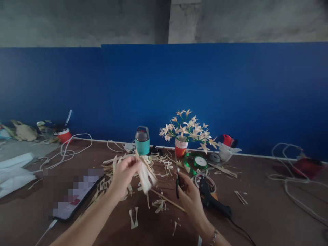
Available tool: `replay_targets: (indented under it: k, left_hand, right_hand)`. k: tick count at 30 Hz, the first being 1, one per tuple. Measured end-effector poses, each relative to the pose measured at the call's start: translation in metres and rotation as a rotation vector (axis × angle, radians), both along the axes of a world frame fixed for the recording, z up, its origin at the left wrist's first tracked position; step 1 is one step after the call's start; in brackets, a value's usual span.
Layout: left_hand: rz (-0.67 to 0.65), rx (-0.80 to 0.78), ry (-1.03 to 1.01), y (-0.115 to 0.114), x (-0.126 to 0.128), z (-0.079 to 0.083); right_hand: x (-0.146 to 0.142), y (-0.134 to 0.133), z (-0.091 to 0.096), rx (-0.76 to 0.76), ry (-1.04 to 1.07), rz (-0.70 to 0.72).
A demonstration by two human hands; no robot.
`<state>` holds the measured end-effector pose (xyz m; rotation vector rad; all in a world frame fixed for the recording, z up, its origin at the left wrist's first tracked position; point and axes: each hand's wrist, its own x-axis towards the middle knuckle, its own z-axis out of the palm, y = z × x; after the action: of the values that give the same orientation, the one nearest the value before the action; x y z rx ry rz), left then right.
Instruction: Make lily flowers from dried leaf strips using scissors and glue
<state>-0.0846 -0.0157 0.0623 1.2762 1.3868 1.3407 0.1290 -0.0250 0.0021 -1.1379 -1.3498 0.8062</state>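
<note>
My left hand [126, 172] pinches a pale dried corn husk [146, 176], which hangs down to the right of the fingers, its lower end blurred. My right hand [189, 191] is closed around the dark handle of a pair of scissors [177, 184], the blades pointing up and away from me. The scissors and the husk are apart. Below both hands lie cut husk pieces [133, 218] and a thin stick [167, 201]. Beside my right hand rests a black glue gun [214, 201].
Behind the hands, a red paper cup [180, 148] holds husk flowers [192, 130]. Near it are a teal container [142, 143], green ribbon rolls [189, 160] and a white plastic container [227, 152]. A tablet [77, 196] leans at left. White cables [64, 150] trail along both sides.
</note>
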Motion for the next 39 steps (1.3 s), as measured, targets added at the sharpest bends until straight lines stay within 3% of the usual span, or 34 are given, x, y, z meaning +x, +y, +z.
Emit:
replay_targets:
  k: [3,5,7,9,14,16,19,22,24,25,27,29,31,35,39]
  left_hand:
    - [-0.198,-0.327,-0.375,-0.022,0.031,-0.030]
    - [-0.316,-0.435,-0.514,-0.032,0.047,-0.052]
    - [-0.339,-0.488,-0.530,-0.033,0.051,-0.066]
    - [-0.273,-0.464,-0.415,-0.026,0.041,-0.071]
    - [0.009,-0.226,0.015,0.000,-0.009,-0.053]
    - [0.061,-0.126,0.060,0.001,-0.016,-0.045]
    - [0.006,-0.217,-0.179,-0.009,-0.001,-0.043]
    - [-0.259,-0.444,-0.350,-0.021,0.022,-0.057]
    - [-0.369,-0.487,-0.326,-0.022,0.026,-0.066]
    - [-0.354,-0.505,-0.253,-0.021,0.024,-0.069]
    - [-0.224,-0.346,-0.081,-0.015,0.013,-0.067]
    - [-0.084,-0.171,0.102,-0.010,0.000,-0.058]
    - [-0.036,-0.088,0.155,-0.007,-0.006,-0.045]
    - [-0.119,0.002,0.109,-0.011,0.010,-0.029]
    - [-0.167,0.057,0.006,-0.016,0.037,-0.031]
  right_hand:
    - [-0.001,0.001,-0.002,0.005,0.007,-0.039]
    - [-0.001,0.002,-0.006,0.009,0.003,-0.055]
    - [-0.001,0.003,-0.011,0.007,0.008,-0.055]
    - [0.000,0.004,-0.013,-0.002,0.011,-0.035]
    - [0.000,0.003,-0.008,-0.006,-0.010,-0.059]
    - [-0.001,0.001,-0.005,0.008,-0.034,-0.070]
    - [-0.002,-0.009,-0.004,0.099,-0.147,-0.033]
    - [-0.002,-0.023,-0.005,0.272,-0.353,0.132]
    - [-0.002,-0.032,-0.004,0.395,-0.529,0.273]
    - [-0.003,-0.035,-0.004,0.444,-0.596,0.322]
    - [-0.006,-0.038,-0.001,0.488,-0.660,0.361]
    - [-0.010,-0.039,0.001,0.435,-0.635,0.325]
    - [-0.014,-0.038,0.003,0.317,-0.555,0.244]
    - [-0.022,-0.037,0.005,0.068,-0.310,0.172]
    - [-0.026,-0.036,0.005,-0.053,-0.097,0.228]
